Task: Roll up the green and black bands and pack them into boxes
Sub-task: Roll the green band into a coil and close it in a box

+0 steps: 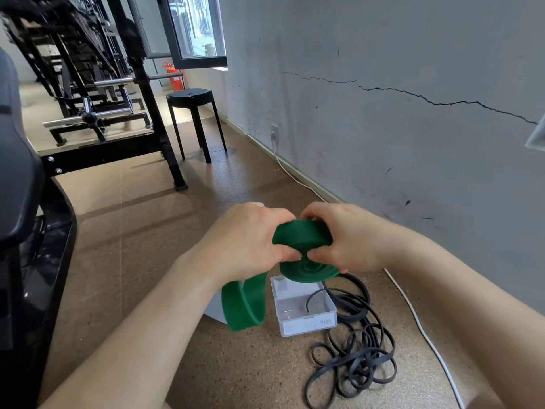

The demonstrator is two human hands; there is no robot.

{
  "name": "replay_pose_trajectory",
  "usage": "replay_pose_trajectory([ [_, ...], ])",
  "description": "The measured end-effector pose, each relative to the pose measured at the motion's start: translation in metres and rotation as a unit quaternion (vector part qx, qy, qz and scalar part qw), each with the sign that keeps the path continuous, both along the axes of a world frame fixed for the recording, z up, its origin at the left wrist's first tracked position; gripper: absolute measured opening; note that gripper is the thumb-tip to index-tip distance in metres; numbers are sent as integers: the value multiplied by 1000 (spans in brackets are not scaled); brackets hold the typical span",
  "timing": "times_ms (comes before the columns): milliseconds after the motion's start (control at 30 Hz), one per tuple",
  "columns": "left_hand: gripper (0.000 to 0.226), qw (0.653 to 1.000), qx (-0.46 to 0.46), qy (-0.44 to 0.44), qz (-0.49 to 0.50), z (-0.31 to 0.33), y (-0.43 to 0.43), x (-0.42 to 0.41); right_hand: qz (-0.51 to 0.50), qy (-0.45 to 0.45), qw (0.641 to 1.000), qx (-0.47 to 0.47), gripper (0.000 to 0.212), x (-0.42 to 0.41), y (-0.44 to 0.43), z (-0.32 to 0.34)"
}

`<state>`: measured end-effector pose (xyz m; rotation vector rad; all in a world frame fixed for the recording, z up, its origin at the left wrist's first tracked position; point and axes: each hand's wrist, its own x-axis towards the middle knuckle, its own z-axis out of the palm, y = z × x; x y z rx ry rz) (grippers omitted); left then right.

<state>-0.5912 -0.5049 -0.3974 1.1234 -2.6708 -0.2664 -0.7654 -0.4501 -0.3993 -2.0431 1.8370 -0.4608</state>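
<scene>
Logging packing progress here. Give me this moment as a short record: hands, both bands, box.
left hand: grips the green band at its roll
right hand: pinches the same roll
green band: partly rolled, loose tail hanging below
black band: unrolled, tangled on the floor beside the box
box: clear, open, on the floor, one black strand reaching into it

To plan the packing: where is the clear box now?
In the head view, the box lies on the floor, low and right of centre, under the green band, with the black band heaped at its right.
</scene>
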Motion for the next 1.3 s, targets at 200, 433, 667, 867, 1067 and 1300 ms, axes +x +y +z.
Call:
replay_pose_trajectory([
  [200, 42, 996, 65, 64, 17, -3, -5, 2, -9, 48, 998, -37, 28, 7, 0, -4],
  [433, 44, 991, 65, 8, 114, -30, -36, 25, -83, -134, 987, -15, 18, -34, 0, 5],
  [667, 31, 850, 349, 351, 178, -45, -52, 40, -114, -220, 969, 18, 20, -51, -5, -10],
  [867, 21, 792, 454, 406, 28, -34, -49, 45, -120, -234, 964, 45, 24, -58, -7, -16],
  [1067, 40, 761, 516, 373, -128, -31, -49, 60, -131, -265, 954, 42, 24, -62, -7, -14],
  [1300, 59, 741, 493, 456, 4, -34, -57, 62, -102, -245, 964, 35, 23, -51, -6, -11],
])
